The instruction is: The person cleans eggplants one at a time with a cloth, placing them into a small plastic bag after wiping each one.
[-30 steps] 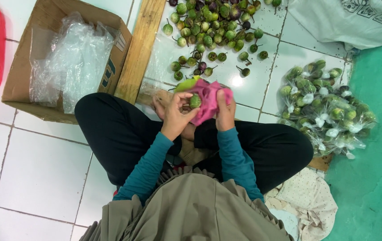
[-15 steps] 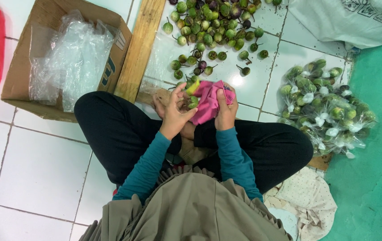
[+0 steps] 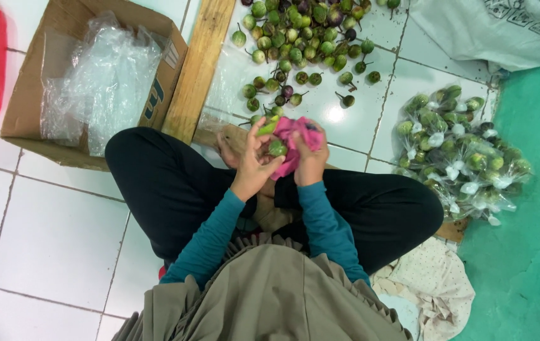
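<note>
Pinching small round green eggplant point(image 3: 277, 148) between thumb and fingers: left hand point(image 3: 254, 159), over lap. Right hand point(image 3: 311, 158) clutches crumpled pink cloth point(image 3: 295, 142) against same fruit; fingertips hidden in folds. Eggplant glossy, half covered by cloth. White tiled floor point(image 3: 61, 233) below. Clear-bagged green eggplant pile point(image 3: 462, 155) at right, near green floor edge. Loose green-purple eggplant heap point(image 3: 301, 38) ahead, cut off at top. Cardboard box of clear plastic bags point(image 3: 93, 76) far left.

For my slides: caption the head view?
Left hand holds green fruit; right hand grips pink cloth above crossed legs.
</note>
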